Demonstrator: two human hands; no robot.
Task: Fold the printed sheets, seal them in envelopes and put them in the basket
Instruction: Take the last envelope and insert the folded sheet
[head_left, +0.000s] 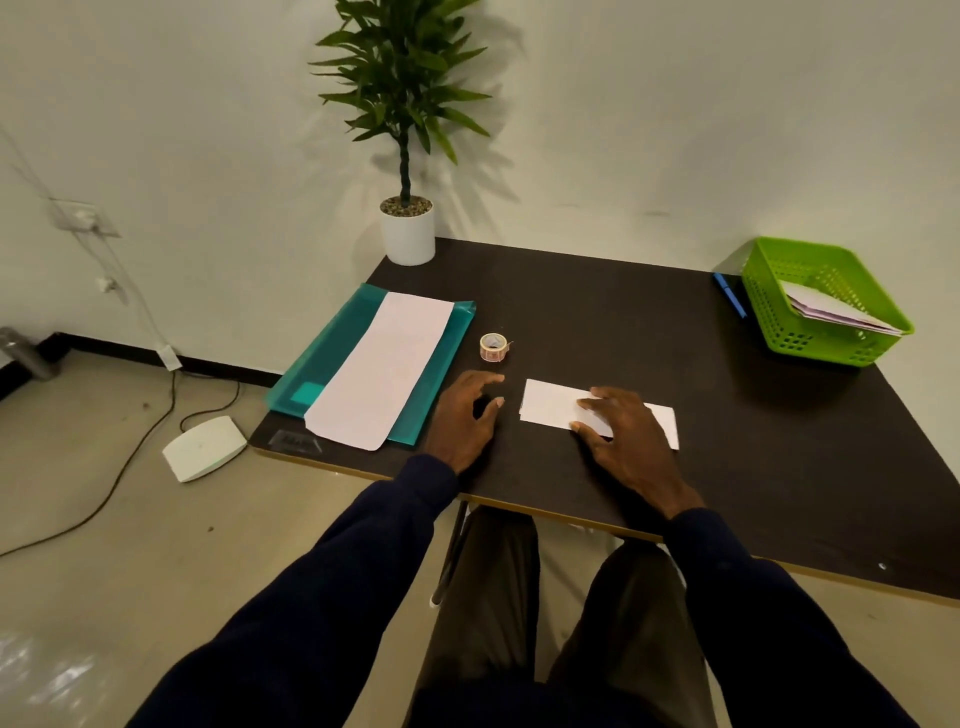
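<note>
Right hand (626, 434) flat, pinning folded sheet (550, 405); left hand (467, 415) open, empty: press crease firmly, edges aligned, before enveloping.

A white envelope (550, 405) lies flat on the dark desk (597, 312), under the right hand's fingers (589, 402), which press on its middle. A stack of white sheets (384, 369) lies flat on a teal folder (337, 353), just left of the left hand's fingers (491, 382). A small roll of stickers (493, 347) sits just beyond those fingers. The green basket (769, 317) stands far right of the fingers, with envelopes (831, 312) leaning inside.
</note>
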